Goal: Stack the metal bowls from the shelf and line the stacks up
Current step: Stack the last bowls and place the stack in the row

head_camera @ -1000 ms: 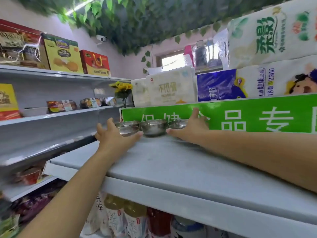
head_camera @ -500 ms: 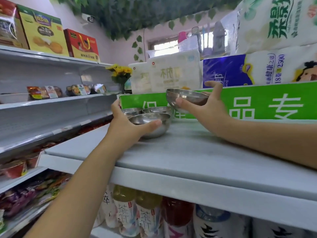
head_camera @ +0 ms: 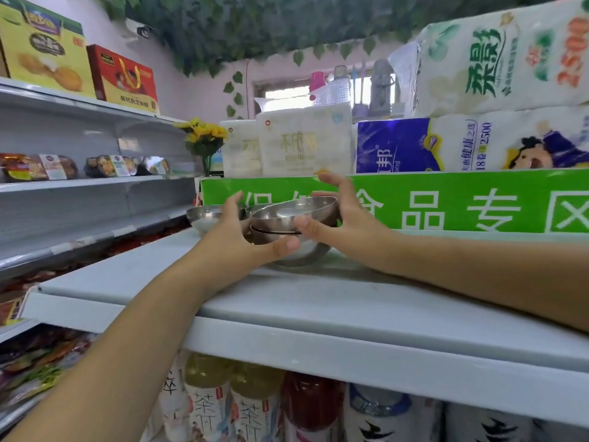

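Grip of the right hand (head_camera: pixel 345 223) curls round the top bowl (head_camera: pixel 287 215), tilted and nested in the lower bowl (head_camera: pixel 307 255), which the left hand (head_camera: pixel 236 237) grips on the shelf (head_camera: pixel 287 301). Another bowl (head_camera: pixel 202 218) stands just left, before a green sign (head_camera: pixel 446 202).

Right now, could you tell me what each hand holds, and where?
Left hand: bottom bowl, by its side. Right hand: top bowl, across its sides.

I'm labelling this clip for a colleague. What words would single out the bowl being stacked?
Find the green sign along the back of the grey shelf top; look before its left end. The top bowl there is nested in the lower bowl and gripped by the right hand, unlike the single bowl standing further left.
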`<state>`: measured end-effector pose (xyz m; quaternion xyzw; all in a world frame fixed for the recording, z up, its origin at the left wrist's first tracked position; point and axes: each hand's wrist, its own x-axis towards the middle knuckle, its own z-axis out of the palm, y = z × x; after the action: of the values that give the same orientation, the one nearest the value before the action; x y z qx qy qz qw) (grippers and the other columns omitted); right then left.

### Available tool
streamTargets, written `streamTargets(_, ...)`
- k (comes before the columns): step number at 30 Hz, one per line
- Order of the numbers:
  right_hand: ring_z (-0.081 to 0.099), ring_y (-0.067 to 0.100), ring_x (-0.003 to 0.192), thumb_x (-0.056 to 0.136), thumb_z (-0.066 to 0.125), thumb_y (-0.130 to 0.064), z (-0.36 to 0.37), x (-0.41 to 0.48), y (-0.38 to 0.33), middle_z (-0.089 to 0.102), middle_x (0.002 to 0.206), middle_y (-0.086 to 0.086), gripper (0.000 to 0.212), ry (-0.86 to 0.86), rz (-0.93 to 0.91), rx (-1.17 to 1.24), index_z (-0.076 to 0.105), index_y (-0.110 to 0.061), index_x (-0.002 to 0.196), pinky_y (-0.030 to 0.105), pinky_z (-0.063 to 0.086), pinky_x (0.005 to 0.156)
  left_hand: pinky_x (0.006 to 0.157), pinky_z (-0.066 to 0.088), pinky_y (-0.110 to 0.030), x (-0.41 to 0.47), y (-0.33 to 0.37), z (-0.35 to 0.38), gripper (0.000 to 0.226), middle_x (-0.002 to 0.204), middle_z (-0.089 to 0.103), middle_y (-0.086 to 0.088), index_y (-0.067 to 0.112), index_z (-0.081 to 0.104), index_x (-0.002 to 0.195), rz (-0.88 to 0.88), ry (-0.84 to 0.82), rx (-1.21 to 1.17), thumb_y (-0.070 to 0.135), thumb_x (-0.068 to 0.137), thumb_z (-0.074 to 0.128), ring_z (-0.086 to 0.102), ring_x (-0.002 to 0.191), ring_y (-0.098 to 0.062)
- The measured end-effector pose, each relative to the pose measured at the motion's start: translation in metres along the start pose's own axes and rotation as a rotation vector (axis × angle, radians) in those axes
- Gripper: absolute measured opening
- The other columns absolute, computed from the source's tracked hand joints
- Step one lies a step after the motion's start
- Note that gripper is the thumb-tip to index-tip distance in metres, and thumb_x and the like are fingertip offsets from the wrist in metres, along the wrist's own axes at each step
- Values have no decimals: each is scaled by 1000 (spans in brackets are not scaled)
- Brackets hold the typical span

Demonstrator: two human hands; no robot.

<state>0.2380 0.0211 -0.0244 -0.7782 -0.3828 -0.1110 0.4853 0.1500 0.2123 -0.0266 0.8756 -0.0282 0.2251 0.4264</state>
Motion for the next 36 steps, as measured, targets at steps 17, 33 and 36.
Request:
streamTargets(17,56,15,123,69,52,-83,-9,2,8,59,125,-7,110,-128,121,-90,21,-26,158,42,42,114,67,38,1,15,-19,4,38,103,69,15,25,57,113,126,-92,144,49,85,66,59,85,18)
streamTargets(33,50,15,131,70,56,-76,-26,4,20,51,147,0,115,-142,134,-139,8,-22,160,27,37,111,91,39,-6,33,-8,18,49,109,53,31,30,43,122,167,-183,329,60,84,54,51,101,14)
streamTargets(36,50,12,124,69,68,-70,-31,8,26,50,147,0,114,-75,141,-134,19,-21,159,22,38,103,102,43,-24,48,-5,14,54,120,60,18,28,53,128,206,-198,405,60,84,55,56,109,-1)
